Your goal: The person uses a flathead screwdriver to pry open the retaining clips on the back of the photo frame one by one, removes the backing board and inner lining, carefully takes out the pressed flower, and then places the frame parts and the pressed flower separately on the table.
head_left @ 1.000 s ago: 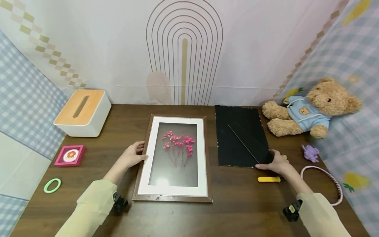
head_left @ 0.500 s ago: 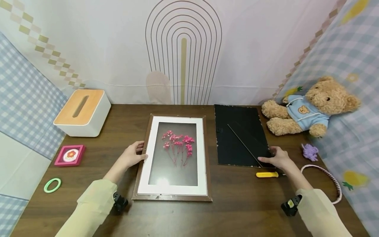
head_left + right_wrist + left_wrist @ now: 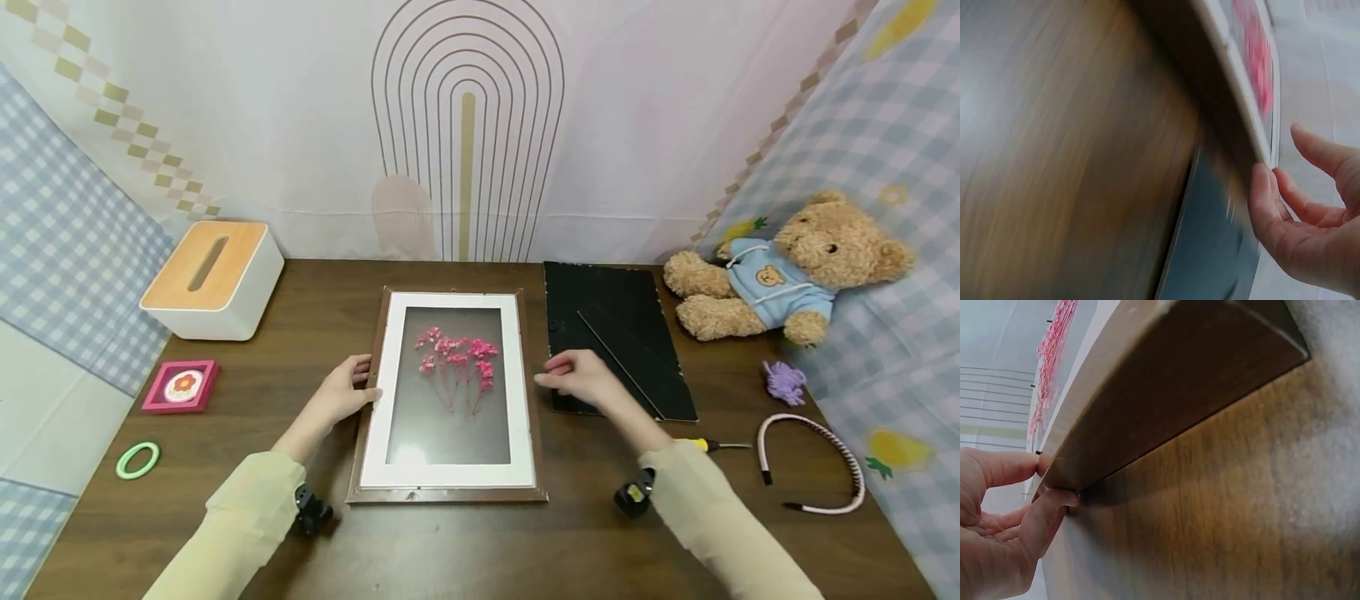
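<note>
Frame (image 3: pixel 450 437) in brown lies face up on the bench (image 3: pixel 450 550) between our left hand (image 3: pixel 341 392) and our right hand (image 3: pixel 585 379), its white mat (image 3: pixel 450 477) bordering a spray of pink flowers (image 3: pixel 459 354) on a grey ground. Our left hand pinches the frame's near edge, which is its left side: in the left wrist view we see the thumb on the top rim and a bent finger against the side wall, low by the wood. Our right hand has its fingers loosely bent and the thumb apart from them, with nothing held; its fingertips are right by the frame's right edge, and we cannot tell whether they touch it. Under and beyond this hand lies a black board (image 3: pixel 633 300), with a narrow black flap slanting across it. Nearer us than the right hand, and to its right, a yellow-handled tool (image 3: pixel 703 444) shows partly behind the sleeve. Farther right of that hand we have a headband (image 3: pixel 857 475), a purple object (image 3: pixel 785 382) and, farther back, a teddy bear (image 3: pixel 780 275) in a blue top. Well left of our left hand sit a tissue box (image 3: pixel 213 279), a small pink square frame (image 3: pixel 174 407) and a green ring (image 3: pixel 135 476).
</note>
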Action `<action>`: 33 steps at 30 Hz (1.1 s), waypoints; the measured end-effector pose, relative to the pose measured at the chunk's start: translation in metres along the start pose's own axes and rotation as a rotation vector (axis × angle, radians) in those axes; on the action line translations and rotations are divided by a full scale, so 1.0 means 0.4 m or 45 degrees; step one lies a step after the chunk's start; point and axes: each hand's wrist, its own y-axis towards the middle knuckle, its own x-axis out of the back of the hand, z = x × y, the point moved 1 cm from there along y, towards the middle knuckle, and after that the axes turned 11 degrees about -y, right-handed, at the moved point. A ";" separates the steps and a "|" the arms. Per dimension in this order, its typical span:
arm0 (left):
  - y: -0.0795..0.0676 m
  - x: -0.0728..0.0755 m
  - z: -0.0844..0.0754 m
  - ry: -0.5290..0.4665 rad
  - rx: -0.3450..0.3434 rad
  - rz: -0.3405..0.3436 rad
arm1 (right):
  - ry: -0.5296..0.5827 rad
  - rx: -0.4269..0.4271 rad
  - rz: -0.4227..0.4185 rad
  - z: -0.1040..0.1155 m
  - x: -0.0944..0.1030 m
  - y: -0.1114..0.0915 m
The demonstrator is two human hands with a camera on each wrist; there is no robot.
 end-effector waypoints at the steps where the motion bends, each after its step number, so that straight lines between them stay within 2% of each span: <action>1: 0.000 -0.001 0.001 0.001 -0.001 -0.004 | 0.012 0.008 0.026 0.026 -0.021 0.006; 4: -0.002 -0.001 0.002 0.001 -0.002 -0.012 | -0.075 0.020 0.025 0.096 -0.077 0.022; 6: -0.003 -0.003 0.002 0.003 -0.002 -0.015 | -0.205 0.025 0.000 0.131 -0.109 0.033; 9: -0.007 -0.008 -0.002 0.037 -0.001 -0.023 | -0.405 0.043 -0.018 0.170 -0.147 0.042; 11: -0.010 -0.013 -0.006 0.066 0.002 -0.024 | -0.483 0.047 -0.008 0.186 -0.164 0.045; 13: -0.012 -0.019 -0.008 0.070 0.022 -0.021 | -0.517 0.037 0.010 0.194 -0.172 0.047; 16: -0.014 -0.022 -0.008 0.068 0.033 -0.028 | -0.467 0.004 0.050 0.192 -0.171 0.053; 20: -0.013 -0.020 -0.005 0.063 0.026 -0.048 | -0.251 -0.044 0.138 0.167 -0.141 0.059; 24: -0.011 -0.017 -0.002 0.066 0.031 -0.033 | 0.061 -0.102 0.199 0.122 -0.082 0.046; 26: -0.012 -0.016 -0.002 0.069 0.033 -0.026 | 0.155 -0.121 0.206 0.094 -0.047 0.033; 28: -0.014 -0.016 -0.001 0.076 0.030 -0.025 | 0.177 -0.126 0.212 0.065 -0.014 0.017; 33: -0.018 -0.017 -0.003 0.091 0.013 -0.019 | 0.033 -0.099 0.356 -0.041 0.062 -0.049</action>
